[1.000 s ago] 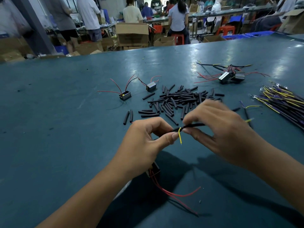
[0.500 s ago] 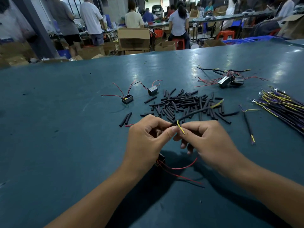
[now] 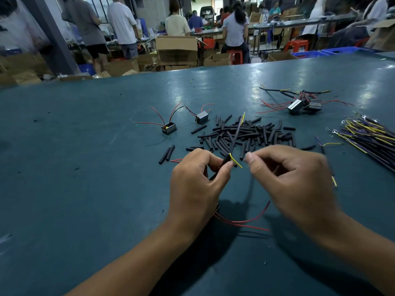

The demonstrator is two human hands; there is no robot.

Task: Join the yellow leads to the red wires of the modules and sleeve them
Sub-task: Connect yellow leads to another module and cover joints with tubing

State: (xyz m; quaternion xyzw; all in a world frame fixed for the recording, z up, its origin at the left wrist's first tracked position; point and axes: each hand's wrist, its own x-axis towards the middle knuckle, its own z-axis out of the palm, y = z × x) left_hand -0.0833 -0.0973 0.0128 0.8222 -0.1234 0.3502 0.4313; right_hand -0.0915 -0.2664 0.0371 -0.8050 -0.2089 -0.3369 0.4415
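Observation:
My left hand (image 3: 198, 182) pinches a black-sleeved lead (image 3: 236, 133) that stands up over the sleeve pile, and its bent yellow end (image 3: 236, 163) sticks out beside the thumb. Red wires (image 3: 241, 222) trail from under this hand; the module they belong to is mostly hidden beneath it. My right hand (image 3: 288, 178) is blurred just right of the yellow end, not touching it. Its fingers are curled with thumb and forefinger together, and nothing shows between them.
A pile of black sleeves (image 3: 256, 133) lies ahead of my hands. Two loose modules (image 3: 168, 128) (image 3: 202, 117) sit left of it. A cluster of wired modules (image 3: 299, 105) lies at the back right, a bundle of yellow and purple leads (image 3: 367, 133) at the right edge.
My right hand has let go of the lead and drawn away to the right. The lead has swung from lying sideways to pointing up and away, held by my left hand alone.

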